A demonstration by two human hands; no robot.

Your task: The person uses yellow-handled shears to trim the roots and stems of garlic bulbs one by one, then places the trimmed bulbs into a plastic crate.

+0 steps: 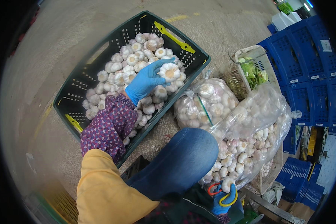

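My left hand (147,79), in a blue glove, is over the dark green plastic crate (84,75) and holds a garlic bulb (169,72) by its sides. Many more garlic bulbs (133,60) are heaped in that crate. Low in the view, my right hand (224,200), also gloved in blue, has scissors (228,199) with one red and one yellow handle loop. Another garlic bulb (228,184) rests at the fingers of that hand. Beside it lies an open clear plastic bag (274,156) with loose bulbs spilling into view. The scissor blades are hidden.
A tied clear bag of garlic (207,102) stands between the crate and my knee (196,145). Beyond it, a pale basket (252,53) holds green leaves. Blue crates (302,70) are stacked at the right. A metal bar (268,205) runs along the lower right.
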